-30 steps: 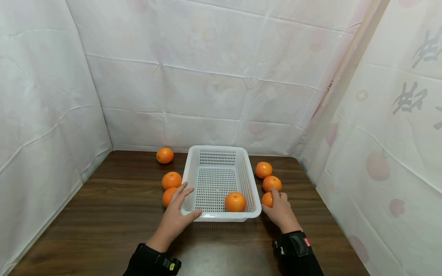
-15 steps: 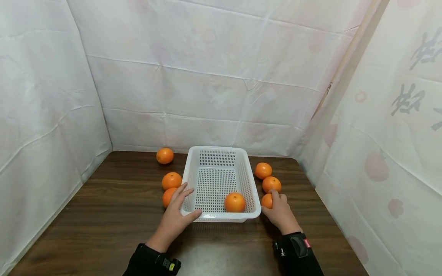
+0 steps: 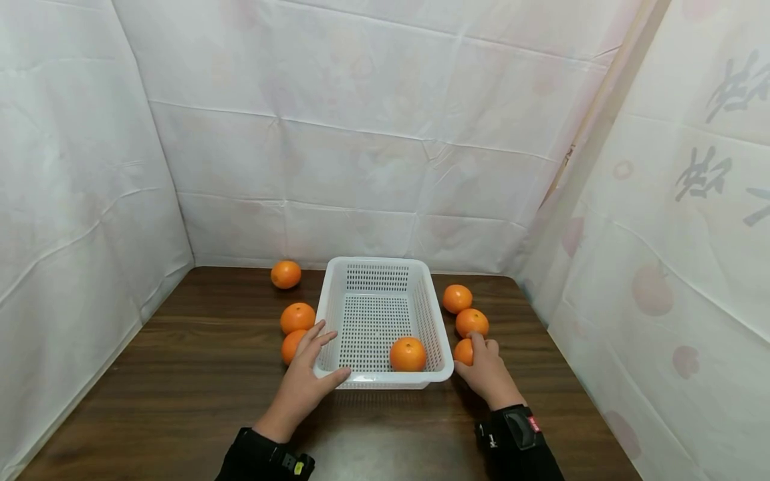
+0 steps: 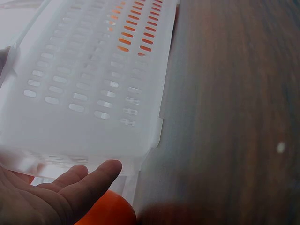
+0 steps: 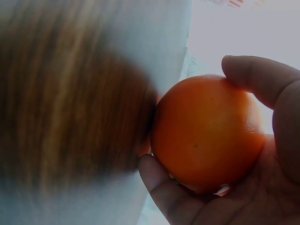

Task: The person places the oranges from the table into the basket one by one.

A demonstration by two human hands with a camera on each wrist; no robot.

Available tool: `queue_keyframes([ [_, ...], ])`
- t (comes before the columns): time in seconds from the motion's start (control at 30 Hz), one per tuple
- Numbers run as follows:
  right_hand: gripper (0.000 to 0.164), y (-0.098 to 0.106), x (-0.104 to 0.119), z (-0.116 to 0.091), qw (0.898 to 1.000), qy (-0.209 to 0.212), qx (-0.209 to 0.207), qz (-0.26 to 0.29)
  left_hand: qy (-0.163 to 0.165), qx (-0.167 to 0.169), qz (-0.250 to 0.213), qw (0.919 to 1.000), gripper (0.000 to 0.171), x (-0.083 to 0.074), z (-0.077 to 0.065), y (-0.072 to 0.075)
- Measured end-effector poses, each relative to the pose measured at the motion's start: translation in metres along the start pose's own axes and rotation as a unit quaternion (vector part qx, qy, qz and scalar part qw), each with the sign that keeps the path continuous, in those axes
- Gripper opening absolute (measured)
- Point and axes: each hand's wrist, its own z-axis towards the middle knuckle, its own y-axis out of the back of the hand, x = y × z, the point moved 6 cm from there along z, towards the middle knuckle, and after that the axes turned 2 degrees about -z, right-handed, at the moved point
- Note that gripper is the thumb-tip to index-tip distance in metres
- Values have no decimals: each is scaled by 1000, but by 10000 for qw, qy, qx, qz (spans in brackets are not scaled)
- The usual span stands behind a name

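My right hand point(image 3: 488, 376) grips an orange point(image 3: 463, 351) on the table, just right of a white plastic basket point(image 3: 444, 341). In the right wrist view the thumb and fingers curl round that orange point(image 5: 206, 133). My left hand point(image 3: 301, 387) lies spread at the basket's near-left corner, with the thumb by the front rim and the fingertips along the left rim. In the left wrist view two straight fingers point(image 4: 96, 185) lie close against the basket's outer wall point(image 4: 84, 133). Inside the basket, one orange point(image 3: 408, 354) rests near the front right.
Right of the basket sit two more oranges, one nearer point(image 3: 472, 323) and one farther point(image 3: 457, 298). To its left are an orange point(image 3: 292, 346) partly behind my left fingers, another point(image 3: 297, 318) behind that, and one point(image 3: 285, 274) by the back curtain point(image 3: 361, 167). All stand on a dark wooden table point(image 3: 198, 374).
The head view has shifted slightly, so everything appears a little lower and farther left. Hands, oranges and basket otherwise keep their places.
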Motion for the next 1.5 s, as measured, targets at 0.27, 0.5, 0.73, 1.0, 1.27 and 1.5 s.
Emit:
queue_keyframes([
  [0.27, 74, 0, -2, 0, 10000, -16, 24, 89, 32, 6, 45, 10000, 72, 0, 1, -1],
  [0.5, 74, 1, -2, 0, 9999, 106, -29, 84, 63, 20, 23, 10000, 70, -2, 0, -1],
  [0.73, 72, 2, -2, -1, 9998, 154, -61, 108, -20, -16, 21, 10000, 71, -2, -1, -1],
  [1.0, 71, 3, -3, 0, 9996, 157, -132, 206, -31, -37, 46, 10000, 70, -1, 0, -1],
  [1.27, 67, 12, -1, -2, 9950, 249, -661, 701, 17, -8, -17, 10000, 70, 0, 0, -1],
  [1.5, 65, 22, 0, -3, 9858, 312, -1105, 1223, 26, -6, 29, 10000, 70, 2, 1, -2],
])
